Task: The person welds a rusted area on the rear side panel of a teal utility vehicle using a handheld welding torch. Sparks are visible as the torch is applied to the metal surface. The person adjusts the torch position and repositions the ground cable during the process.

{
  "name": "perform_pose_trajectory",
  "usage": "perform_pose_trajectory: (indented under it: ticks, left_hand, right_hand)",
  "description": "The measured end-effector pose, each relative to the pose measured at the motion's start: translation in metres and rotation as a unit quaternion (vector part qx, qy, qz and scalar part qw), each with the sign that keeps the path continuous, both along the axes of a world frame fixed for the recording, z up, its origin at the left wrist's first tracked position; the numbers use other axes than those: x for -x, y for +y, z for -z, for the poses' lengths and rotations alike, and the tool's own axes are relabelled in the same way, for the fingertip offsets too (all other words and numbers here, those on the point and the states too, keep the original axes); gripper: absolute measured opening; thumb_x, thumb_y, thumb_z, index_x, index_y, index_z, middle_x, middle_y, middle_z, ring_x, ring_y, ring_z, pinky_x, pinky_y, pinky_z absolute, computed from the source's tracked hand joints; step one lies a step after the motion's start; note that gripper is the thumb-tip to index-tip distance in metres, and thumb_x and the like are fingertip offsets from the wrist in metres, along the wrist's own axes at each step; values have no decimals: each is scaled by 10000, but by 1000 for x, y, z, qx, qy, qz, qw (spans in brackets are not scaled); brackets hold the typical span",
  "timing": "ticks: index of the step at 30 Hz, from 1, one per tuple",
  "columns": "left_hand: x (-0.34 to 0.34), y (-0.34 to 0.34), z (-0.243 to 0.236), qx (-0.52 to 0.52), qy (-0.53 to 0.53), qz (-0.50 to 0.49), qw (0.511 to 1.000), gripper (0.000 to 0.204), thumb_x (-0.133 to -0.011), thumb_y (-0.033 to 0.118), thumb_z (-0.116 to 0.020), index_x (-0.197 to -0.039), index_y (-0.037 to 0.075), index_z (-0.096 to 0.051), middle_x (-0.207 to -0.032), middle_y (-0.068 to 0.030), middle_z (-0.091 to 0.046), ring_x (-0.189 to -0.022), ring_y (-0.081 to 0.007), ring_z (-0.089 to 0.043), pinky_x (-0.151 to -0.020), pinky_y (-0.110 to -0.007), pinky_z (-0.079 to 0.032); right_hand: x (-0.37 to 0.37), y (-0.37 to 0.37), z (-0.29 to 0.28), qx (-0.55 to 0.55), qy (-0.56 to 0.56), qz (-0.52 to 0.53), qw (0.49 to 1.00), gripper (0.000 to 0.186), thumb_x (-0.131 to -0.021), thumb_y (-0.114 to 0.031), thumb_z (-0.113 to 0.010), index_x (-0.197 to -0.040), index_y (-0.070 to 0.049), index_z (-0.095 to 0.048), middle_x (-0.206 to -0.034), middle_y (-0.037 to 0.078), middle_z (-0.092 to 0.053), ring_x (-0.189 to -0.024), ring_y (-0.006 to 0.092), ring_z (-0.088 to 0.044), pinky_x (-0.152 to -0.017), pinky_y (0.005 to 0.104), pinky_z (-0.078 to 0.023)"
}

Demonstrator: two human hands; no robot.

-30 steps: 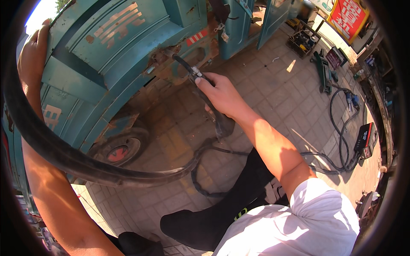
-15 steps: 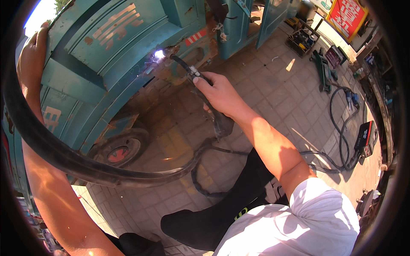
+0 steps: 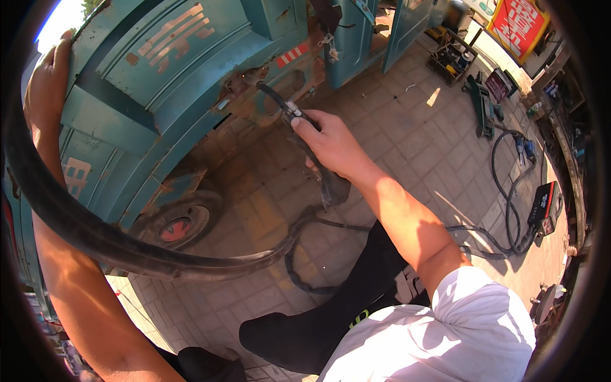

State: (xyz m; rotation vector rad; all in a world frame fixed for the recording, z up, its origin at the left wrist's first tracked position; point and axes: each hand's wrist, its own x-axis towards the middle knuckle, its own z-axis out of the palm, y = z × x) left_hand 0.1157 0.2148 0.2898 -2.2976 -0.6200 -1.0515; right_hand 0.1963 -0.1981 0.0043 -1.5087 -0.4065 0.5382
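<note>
My right hand (image 3: 331, 145) grips a black welding torch (image 3: 283, 108) whose tip touches a rusty patch (image 3: 245, 83) on the lower edge of a teal vehicle body (image 3: 172, 70). A thick black cable (image 3: 191, 264) runs from the torch down and across in a loop, passing over my left forearm. My left hand (image 3: 48, 83) rests on the upper left edge of the teal body, fingers curled over it. No spark shows at the tip.
A small wheel with a red hub (image 3: 175, 226) sits under the body. On the paved floor at right lie a black welder box (image 3: 544, 207), hoses (image 3: 503, 184) and a toolbox (image 3: 453, 60). My black-trousered leg (image 3: 331, 312) stretches forward.
A bright spark flashed at the torch tip half a second ago and is gone now. Both hands stay in nearly the same place.
</note>
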Motion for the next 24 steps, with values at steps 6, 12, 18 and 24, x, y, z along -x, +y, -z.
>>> perform_pose_trajectory:
  ticks: [6, 12, 18, 24]
  left_hand:
    - [-2, 13, 2, -29, -11, 21, 999, 586, -1061, 622, -308, -1381, 289, -669, -1184, -109, -746, -1092, -290, -722, -947, -393, -541]
    - [1, -2, 1, 4, -29, -3, 1000, 605, -1038, 656, -321, -1364, 295, -681, -1186, -97, -747, -1102, -280, -718, -947, -378, -540]
    - [-1, -3, 7, -55, -15, 13, 998, 544, -1064, 591, -322, -1404, 309, -640, -1245, -86, -728, -1127, -283, -707, -946, -376, -538]
    - [5, -1, -4, -28, 14, 10, 999, 561, -1076, 573, -340, -1426, 244, -630, -1324, -94, -694, -1205, -287, -670, -1027, -372, -490]
  right_hand:
    - [0, 2, 0, 5, 11, -3, 1000, 460, -1035, -354, -602, -1294, 26, -627, -768, 13, -566, -529, 108, -568, -478, 287, -460]
    - [-1, 7, 2, -12, -5, 1, 1000, 445, -1021, -375, -591, -1182, 35, -657, -704, 13, -549, -509, 134, -611, -478, 308, -488]
    - [2, -1, 0, -23, 36, 1, 999, 420, -1037, -335, -599, -1244, 28, -636, -771, 29, -582, -537, 121, -581, -482, 291, -470]
    - [4, 1, 8, -30, 35, 3, 999, 429, -1037, -337, -600, -1264, 25, -634, -792, 25, -579, -532, 123, -575, -491, 293, -476]
